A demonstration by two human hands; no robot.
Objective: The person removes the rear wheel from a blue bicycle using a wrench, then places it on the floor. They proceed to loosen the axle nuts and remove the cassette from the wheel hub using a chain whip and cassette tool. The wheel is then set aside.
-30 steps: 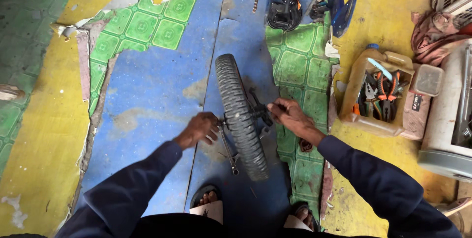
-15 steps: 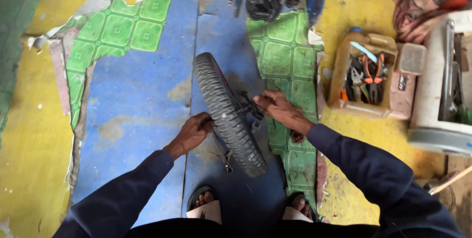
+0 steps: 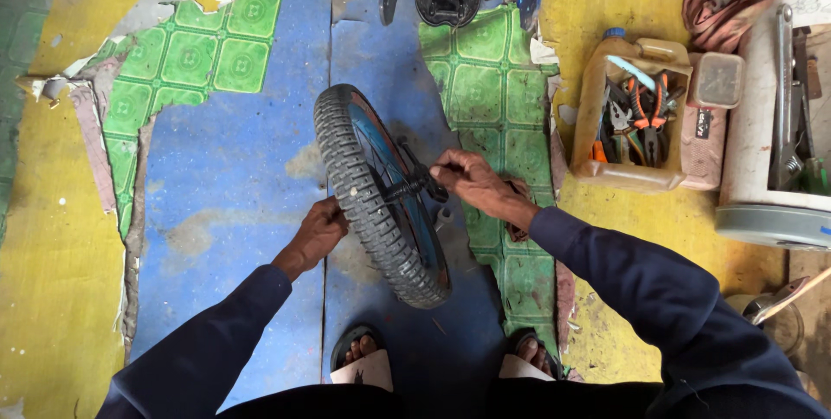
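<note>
Blue floor (image 3: 234, 194); hands (image 3: 318, 230) on wheel (image 3: 363, 194)

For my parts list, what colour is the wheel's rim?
Blue, inside a black knobbly tyre; the wheel shows in the head view.

Wheel (image 3: 381, 198): a small wheel with a black knobby tyre, standing upright on its tread on the floor, seen almost edge-on from above; it runs slantwise from upper left to lower right.
Tyre: deep block tread, dusty grey in places, fully seated round the rim.
Rim: blue, with a reddish band along its edge, showing on the wheel's right face.
Hub and axle (image 3: 415, 183): black metal parts jutting from the middle of the right face.
Place: on blue floor covering, between the person's two hands and just ahead of their sandalled feet.
Contact: touched on both faces at hub height.
</note>
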